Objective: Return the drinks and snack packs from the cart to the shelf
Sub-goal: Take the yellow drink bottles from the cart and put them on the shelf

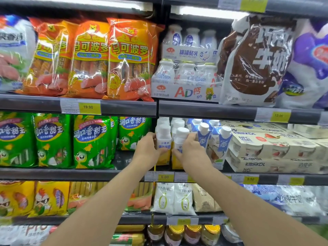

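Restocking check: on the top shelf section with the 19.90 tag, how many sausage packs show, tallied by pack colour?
Orange plastic sausage packs: 3
White-and-blue plastic sausage pack: 1
Total: 4

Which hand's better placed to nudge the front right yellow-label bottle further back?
Right. The right hand already wraps the right bottle, next to the blue cartons. The left hand is occupied holding the left bottle and would have to cross over.
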`<act>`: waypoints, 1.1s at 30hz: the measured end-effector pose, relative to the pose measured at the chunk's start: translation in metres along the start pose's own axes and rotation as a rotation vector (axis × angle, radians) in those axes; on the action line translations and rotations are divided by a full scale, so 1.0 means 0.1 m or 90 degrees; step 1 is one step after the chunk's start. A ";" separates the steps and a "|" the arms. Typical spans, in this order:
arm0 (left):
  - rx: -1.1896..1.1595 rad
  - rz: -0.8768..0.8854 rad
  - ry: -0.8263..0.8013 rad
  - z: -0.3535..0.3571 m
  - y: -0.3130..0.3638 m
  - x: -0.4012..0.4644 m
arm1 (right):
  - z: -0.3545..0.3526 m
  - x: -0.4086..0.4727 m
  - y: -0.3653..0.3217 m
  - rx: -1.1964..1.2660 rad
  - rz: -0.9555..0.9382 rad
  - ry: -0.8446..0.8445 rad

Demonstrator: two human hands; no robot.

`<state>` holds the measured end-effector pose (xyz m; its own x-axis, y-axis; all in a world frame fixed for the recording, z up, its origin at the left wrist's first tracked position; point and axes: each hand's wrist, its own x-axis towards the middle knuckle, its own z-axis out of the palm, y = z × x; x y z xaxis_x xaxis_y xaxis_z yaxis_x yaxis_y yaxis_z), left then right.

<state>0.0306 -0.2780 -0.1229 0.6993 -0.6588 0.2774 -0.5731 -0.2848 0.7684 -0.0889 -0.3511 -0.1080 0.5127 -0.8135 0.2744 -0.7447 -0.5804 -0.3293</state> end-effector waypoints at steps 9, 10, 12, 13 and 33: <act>0.000 0.012 -0.008 -0.01 -0.03 0.00 | 0.01 0.00 0.05 0.010 -0.012 0.007; -0.002 0.011 -0.009 -0.01 -0.02 0.00 | 0.01 -0.01 0.05 0.009 -0.013 0.005; -0.002 0.009 -0.012 -0.01 -0.02 -0.01 | 0.01 -0.03 0.07 0.019 -0.018 0.004; -0.002 0.003 -0.018 -0.01 -0.02 -0.02 | 0.01 -0.04 0.09 0.029 -0.022 0.003; 0.529 0.237 -0.456 1.15 1.24 -1.16 | -0.73 -1.10 2.59 -0.134 -0.013 -0.145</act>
<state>-0.1703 -0.3168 -0.1261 0.1785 -0.9660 -0.1871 -0.9826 -0.1850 0.0176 -0.3695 -0.4098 -0.1572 0.5939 -0.8022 0.0615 -0.7929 -0.5965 -0.1243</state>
